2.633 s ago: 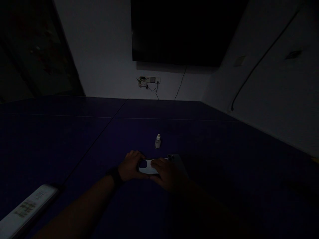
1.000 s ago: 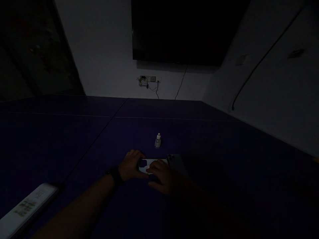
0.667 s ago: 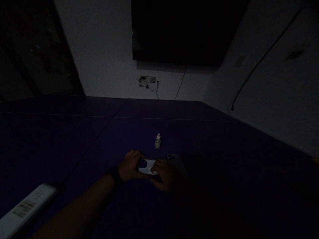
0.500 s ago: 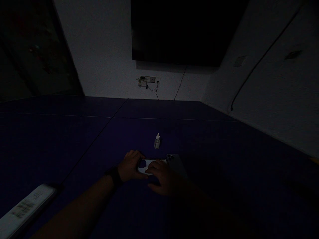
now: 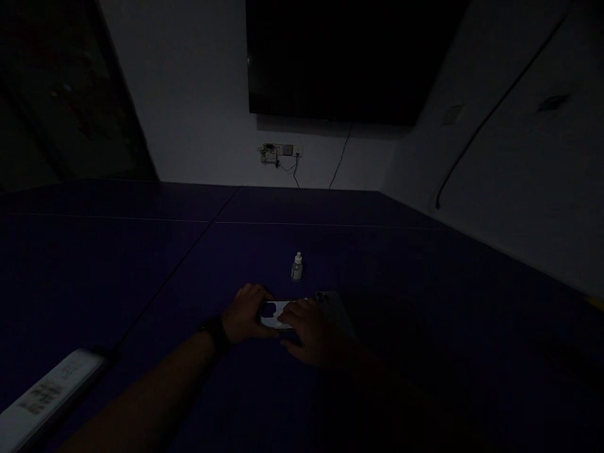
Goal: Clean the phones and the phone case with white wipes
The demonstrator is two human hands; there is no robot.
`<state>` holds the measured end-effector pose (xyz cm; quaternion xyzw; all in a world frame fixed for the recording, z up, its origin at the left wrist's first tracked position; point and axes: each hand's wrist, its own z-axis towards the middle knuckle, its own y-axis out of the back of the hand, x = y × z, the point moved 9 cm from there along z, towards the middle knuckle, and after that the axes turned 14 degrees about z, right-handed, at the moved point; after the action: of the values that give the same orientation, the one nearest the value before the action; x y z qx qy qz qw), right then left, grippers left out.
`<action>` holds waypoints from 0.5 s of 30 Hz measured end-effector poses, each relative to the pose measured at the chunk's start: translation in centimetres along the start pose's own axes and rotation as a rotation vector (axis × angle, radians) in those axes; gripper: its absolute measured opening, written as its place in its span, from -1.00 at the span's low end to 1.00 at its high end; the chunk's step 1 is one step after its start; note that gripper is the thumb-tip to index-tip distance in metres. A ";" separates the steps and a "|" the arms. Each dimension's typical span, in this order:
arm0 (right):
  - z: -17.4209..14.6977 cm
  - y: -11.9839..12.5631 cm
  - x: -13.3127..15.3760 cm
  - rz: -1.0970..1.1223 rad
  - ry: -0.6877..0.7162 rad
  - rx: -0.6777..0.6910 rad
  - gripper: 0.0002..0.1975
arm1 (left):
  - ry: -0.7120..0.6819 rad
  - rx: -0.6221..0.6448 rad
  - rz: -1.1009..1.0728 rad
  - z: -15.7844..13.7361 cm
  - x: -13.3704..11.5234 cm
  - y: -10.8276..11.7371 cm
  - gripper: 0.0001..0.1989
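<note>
A pale phone case (image 5: 269, 322) with a dark camera cutout lies on the dark blue surface. My left hand (image 5: 244, 313) grips its left end between the thumb and the fingers. Bent over the case is my right hand (image 5: 306, 330), its fingertips pressed on a small white wad (image 5: 282, 318), which looks like cloth or tissue; most of it is hidden. Beside the case on the right lies a phone (image 5: 336, 309), its camera side up and partly behind my right hand. Just beyond the case stands a small dropper bottle (image 5: 296, 269) with a white cap.
A white power strip (image 5: 50, 393) lies at the lower left, with a dark cable running from it. A large dark screen (image 5: 349, 60) hangs on the far wall above several sockets (image 5: 283, 151). Another cable (image 5: 495, 110) hangs along the right wall. The light is very dim.
My right hand's fingers have shifted slightly right and up along the case with the white wad. The left hand keeps its hold; the bottle and phone stay in place.
</note>
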<state>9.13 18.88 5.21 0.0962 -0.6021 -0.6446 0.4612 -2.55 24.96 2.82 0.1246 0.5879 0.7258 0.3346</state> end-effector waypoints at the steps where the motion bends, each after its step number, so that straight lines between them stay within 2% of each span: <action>1: 0.0 0.2 -0.3 -0.022 -0.018 -0.011 -0.72 | 0.000 0.001 0.000 0.0 0.0 0.0 -0.31; 4: -0.1 0.2 -0.7 0.002 -0.021 -0.020 -0.76 | 0.001 0.001 0.001 0.0 0.1 -0.1 -0.30; 9: -0.2 -0.6 0.0 0.115 0.034 0.009 -0.66 | -0.004 0.001 0.001 0.0 0.1 -0.2 -0.29; 15: -0.1 0.2 -0.4 -0.008 -0.039 -0.033 -0.70 | -0.007 0.006 0.003 0.0 0.2 -0.2 -0.31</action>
<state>9.49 19.12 5.18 0.0786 -0.5997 -0.6581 0.4484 -2.60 25.11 2.61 0.1290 0.5890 0.7241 0.3350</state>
